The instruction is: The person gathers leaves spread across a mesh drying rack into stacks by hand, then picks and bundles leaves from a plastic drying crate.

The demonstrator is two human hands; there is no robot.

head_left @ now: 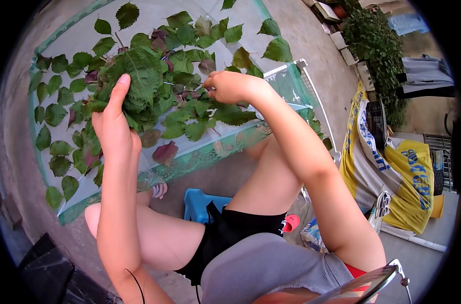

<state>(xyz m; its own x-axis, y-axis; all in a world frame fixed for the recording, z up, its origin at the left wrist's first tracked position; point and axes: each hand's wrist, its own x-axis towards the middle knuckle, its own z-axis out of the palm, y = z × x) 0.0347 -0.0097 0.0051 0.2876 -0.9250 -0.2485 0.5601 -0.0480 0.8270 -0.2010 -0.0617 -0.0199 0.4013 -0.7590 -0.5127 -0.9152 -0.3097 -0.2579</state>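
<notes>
My left hand (115, 119) grips a thick stack of green leaves (139, 76), its thumb lying on top of them. To the right, my right hand (230, 87) hovers over the leaves on the mesh with its fingers curled together; whatever they hold, if anything, is too small to make out. Loose green and purple leaves (54, 115) are scattered over a pale mesh sheet (200, 147) with a green lace border. Some leaves overlap in a heap between and behind my hands.
A white-framed rack (319, 101) stands at the mesh's right edge. Beneath me is a blue stool (194, 202), with a red shoe (291, 223) nearby. Yellow and white sacks (407, 177), a dark basket (376, 124), shrubs (374, 45) and hanging clothes (427, 73) are at the right.
</notes>
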